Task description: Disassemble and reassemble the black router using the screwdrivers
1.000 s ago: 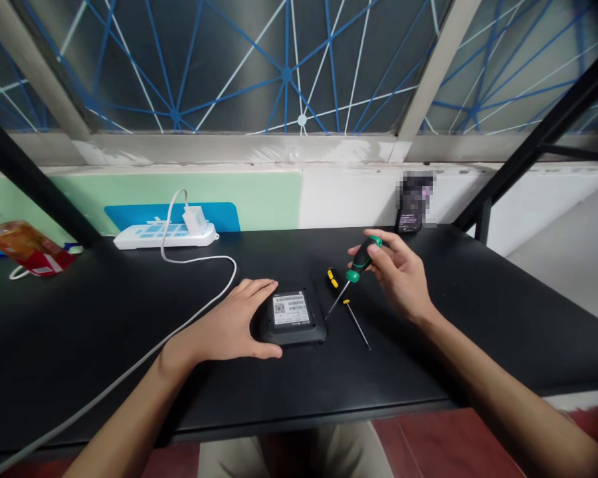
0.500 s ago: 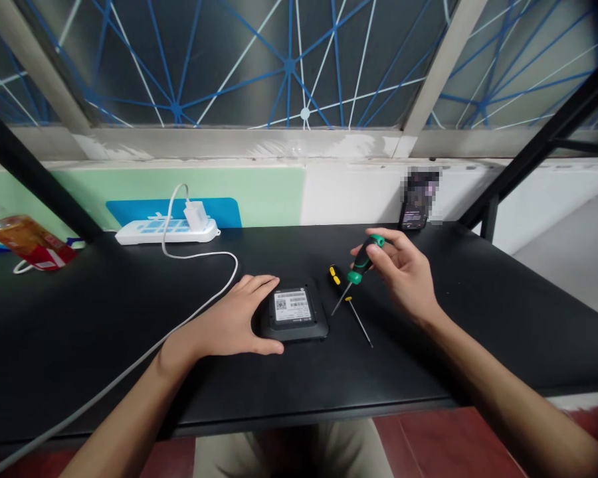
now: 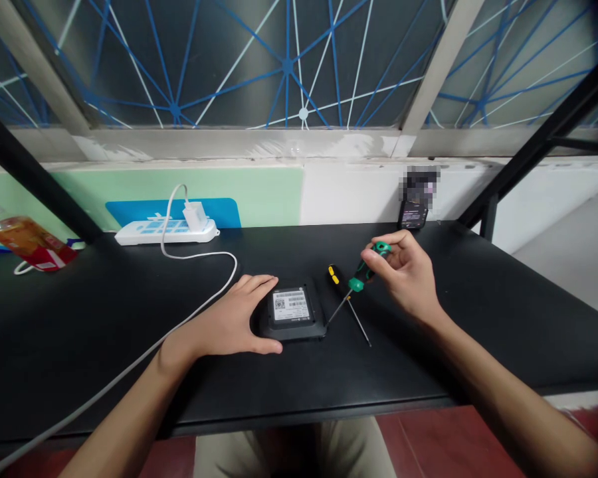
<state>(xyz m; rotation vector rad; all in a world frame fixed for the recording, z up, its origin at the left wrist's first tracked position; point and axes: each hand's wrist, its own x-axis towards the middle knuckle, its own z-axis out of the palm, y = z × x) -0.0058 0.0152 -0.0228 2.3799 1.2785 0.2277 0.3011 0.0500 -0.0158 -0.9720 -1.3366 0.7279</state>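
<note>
A square black electronic device [image 3: 292, 307] lies flat on the table, its white label with a QR code facing up. My left hand [image 3: 232, 318] grips its left side, with the fingers at the far edge and the thumb at the near one. In my right hand [image 3: 406, 272] is a green-and-black screwdriver [image 3: 361, 275], pinched by the handle and tilted. Its tip is at the device's near right corner; whether it touches, I cannot tell. Behind its shaft, a yellow-and-black screwdriver [image 3: 333, 273] rests on the table, partly covered from view.
A white power strip [image 3: 167, 231] with a plugged-in charger [image 3: 195, 216] stands at the back left; its white cable [image 3: 199, 309] runs forward past my left forearm. A phone [image 3: 412, 214] leans against the wall. An orange-and-red pouch [image 3: 32, 242] lies far left on the black table [image 3: 503, 318].
My right hand has tilted the green screwdriver lower, and its tip has moved left and down to the device's corner. My left hand stays on the device.
</note>
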